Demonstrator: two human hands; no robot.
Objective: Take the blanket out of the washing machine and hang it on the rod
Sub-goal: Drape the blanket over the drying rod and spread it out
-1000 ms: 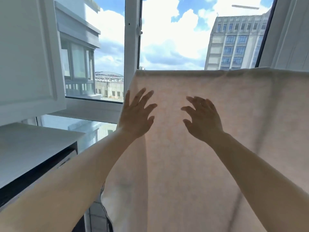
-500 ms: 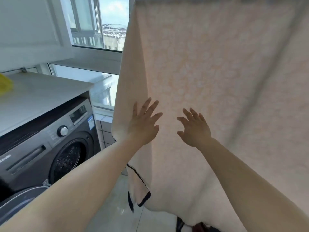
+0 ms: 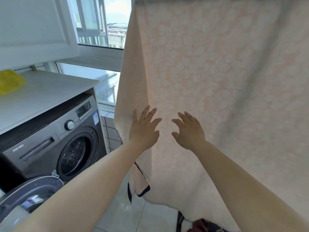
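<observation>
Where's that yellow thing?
The yellow thing lies at the far left on the white counter, above the washing machine.

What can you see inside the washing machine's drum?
Through the open door, the washing machine shows only its bare perforated drum wall; no laundry is visible. The drum's lower front is hidden by the rim.

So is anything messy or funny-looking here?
A bit. The blanket's bottom left corner is folded over, showing its dark trim. The washing machine door hangs open. Nothing looks spilled or broken.
</observation>
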